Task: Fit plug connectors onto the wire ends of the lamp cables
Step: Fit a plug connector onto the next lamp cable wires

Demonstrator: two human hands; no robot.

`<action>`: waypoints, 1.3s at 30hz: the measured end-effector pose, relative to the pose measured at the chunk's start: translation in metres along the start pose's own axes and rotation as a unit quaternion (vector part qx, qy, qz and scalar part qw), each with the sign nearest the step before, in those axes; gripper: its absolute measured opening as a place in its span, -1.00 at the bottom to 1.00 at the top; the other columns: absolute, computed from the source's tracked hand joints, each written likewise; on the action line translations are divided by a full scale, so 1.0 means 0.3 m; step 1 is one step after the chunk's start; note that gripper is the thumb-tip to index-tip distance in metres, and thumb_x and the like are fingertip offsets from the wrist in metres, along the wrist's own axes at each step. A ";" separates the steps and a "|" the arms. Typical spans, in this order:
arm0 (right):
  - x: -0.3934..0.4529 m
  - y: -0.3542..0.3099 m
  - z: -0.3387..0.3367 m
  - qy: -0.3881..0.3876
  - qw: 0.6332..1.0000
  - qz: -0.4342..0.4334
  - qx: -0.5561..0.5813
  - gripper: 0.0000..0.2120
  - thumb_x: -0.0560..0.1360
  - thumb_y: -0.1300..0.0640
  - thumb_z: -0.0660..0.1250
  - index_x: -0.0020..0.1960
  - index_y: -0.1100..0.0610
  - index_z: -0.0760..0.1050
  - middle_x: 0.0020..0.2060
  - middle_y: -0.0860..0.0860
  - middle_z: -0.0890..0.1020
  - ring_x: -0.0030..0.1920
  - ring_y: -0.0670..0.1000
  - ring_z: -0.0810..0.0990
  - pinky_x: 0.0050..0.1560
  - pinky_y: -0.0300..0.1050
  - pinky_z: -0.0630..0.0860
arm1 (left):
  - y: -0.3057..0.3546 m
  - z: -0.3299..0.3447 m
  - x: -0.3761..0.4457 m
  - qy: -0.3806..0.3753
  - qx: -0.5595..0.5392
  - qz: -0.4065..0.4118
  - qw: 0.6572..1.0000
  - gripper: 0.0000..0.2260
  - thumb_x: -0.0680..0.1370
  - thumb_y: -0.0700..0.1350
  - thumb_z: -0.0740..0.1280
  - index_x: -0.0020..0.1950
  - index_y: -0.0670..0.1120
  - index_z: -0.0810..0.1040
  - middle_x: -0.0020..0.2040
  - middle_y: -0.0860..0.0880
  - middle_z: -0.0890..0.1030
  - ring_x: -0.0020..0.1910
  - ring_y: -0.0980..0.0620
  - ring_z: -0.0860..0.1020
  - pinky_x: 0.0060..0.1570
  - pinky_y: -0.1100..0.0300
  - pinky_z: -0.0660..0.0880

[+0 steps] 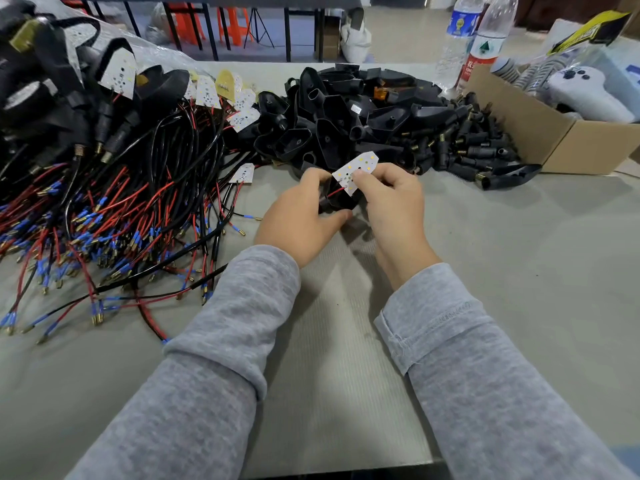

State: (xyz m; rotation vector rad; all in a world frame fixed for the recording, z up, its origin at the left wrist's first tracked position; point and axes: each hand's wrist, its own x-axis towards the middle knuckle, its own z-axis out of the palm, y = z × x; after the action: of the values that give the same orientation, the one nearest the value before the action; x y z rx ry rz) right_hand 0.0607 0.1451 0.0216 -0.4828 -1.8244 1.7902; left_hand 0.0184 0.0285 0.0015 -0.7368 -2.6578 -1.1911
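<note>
My right hand [391, 202] pinches a small white LED board [356, 169] with a red wire at its lower edge. Under it, my left hand [301, 213] grips a black lamp housing [341, 199], thumb curled beneath it. Both hands meet above the middle of the grey table. A big tangle of red and black lamp cables [121, 216] with blue sleeves and brass tips lies at the left. Behind my hands is a heap of black lamp housings [332, 123]. Small black plug connectors [481, 147] are piled to its right.
An open cardboard box [540, 133] with striped and white items stands at the back right. Two plastic water bottles [474, 39] stand behind the connector pile. Assembled lamps in clear plastic [69, 64] fill the back left. The table's front edge [346, 471] is near me.
</note>
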 end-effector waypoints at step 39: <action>-0.008 -0.012 -0.009 -0.061 0.992 0.038 0.104 -0.87 0.58 0.15 0.29 0.03 0.21 0.51 -0.13 0.14 0.61 -0.14 0.12 0.55 -0.17 0.02 0.44 | 0.034 -0.034 -0.006 -0.081 -0.345 0.020 0.935 -0.63 0.51 -0.28 0.41 0.27 -0.01 0.50 -0.51 0.18 0.48 -0.59 0.24 0.29 -0.50 0.48 0.26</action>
State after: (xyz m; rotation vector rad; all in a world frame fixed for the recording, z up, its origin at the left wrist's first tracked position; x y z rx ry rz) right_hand 0.0647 0.1455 0.0247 -0.3744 -1.6930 2.0740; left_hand 0.0241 0.0261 0.0147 -1.0034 -2.2884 -2.1686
